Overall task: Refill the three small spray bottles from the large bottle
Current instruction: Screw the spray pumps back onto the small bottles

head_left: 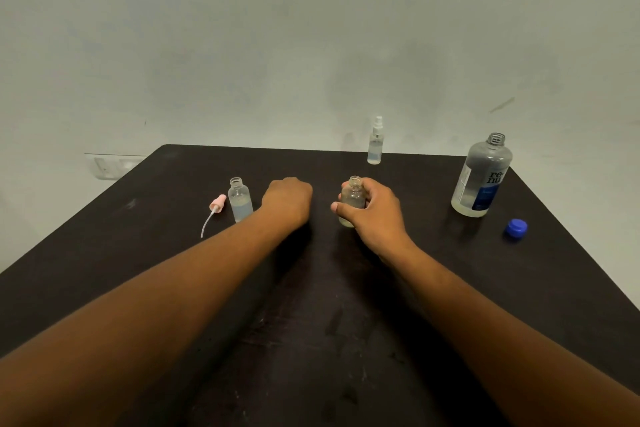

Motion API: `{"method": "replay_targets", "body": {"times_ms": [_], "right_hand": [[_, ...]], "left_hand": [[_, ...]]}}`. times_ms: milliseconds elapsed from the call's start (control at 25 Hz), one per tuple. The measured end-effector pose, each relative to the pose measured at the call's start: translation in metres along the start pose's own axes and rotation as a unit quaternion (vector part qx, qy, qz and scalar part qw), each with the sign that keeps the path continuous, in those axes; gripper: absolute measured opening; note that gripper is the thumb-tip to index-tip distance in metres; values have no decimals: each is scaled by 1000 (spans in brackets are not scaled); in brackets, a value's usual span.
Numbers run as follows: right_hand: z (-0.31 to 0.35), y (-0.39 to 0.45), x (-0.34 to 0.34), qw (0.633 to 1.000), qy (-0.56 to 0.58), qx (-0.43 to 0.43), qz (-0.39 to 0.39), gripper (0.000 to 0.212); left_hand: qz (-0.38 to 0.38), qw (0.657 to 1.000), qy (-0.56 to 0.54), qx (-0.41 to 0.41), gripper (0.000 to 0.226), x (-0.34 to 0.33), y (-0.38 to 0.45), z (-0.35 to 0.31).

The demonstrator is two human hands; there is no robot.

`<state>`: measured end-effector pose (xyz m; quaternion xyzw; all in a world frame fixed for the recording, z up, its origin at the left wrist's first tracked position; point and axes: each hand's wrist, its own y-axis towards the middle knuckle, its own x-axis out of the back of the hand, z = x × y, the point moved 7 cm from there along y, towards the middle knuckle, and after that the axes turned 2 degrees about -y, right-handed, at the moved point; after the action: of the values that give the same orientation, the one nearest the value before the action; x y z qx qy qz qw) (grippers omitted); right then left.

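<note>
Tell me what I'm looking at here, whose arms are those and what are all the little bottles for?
There is no machine here. The arms belong to a person wearing a camera on their head, so you see what they see, looking down at a dark table.

The right hand is wrapped around a small open bottle. The left hand is curled over on the table; whether it holds anything is hidden.

To the left stands another small open bottle with some clear liquid, and beside it lies its pink spray top. At the back stands a third spray bottle, its top still on.

On the right is the large bottle, open, with its blue cap lying nearby. The little ones get filled from it.
</note>
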<state>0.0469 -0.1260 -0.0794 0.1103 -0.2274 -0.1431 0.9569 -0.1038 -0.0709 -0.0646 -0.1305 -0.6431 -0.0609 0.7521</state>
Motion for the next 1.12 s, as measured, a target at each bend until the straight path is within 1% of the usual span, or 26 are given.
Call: {"method": "replay_targets", "body": {"times_ms": [120, 240, 320, 440, 600, 800, 880, 1000, 1120], "right_hand": [[1, -7, 6, 1000, 1, -1, -2, 31], [10, -22, 17, 1000, -1, -3, 0, 31], [20, -36, 26, 1000, -10, 0, 1, 30], [38, -62, 39, 1000, -10, 7, 3, 30], [66, -102, 57, 1000, -14, 16, 3, 32], [111, -146, 81, 999, 11, 46, -6, 31], [128, -163, 90, 998, 23, 58, -10, 32], [149, -187, 97, 997, 24, 69, -5, 39], [161, -206, 99, 996, 32, 78, 0, 37]], "left_hand": [[-19, 998, -59, -1, 22, 4, -1, 2], [-56, 992, -110, 2, 11, 13, -15, 3], [-86, 983, -162, 8, 12, 21, -31, 2], [-116, 960, -256, 0, 17, 35, -63, 0], [-148, 914, -375, -38, 28, 61, -118, -4], [-240, 851, -461, -70, 26, 120, -196, -3], [-279, 827, -482, -81, 24, 146, -228, -1], [-336, 795, -495, -101, 29, 184, -270, 0], [-393, 762, -500, -122, 31, 215, -304, 0]]}}
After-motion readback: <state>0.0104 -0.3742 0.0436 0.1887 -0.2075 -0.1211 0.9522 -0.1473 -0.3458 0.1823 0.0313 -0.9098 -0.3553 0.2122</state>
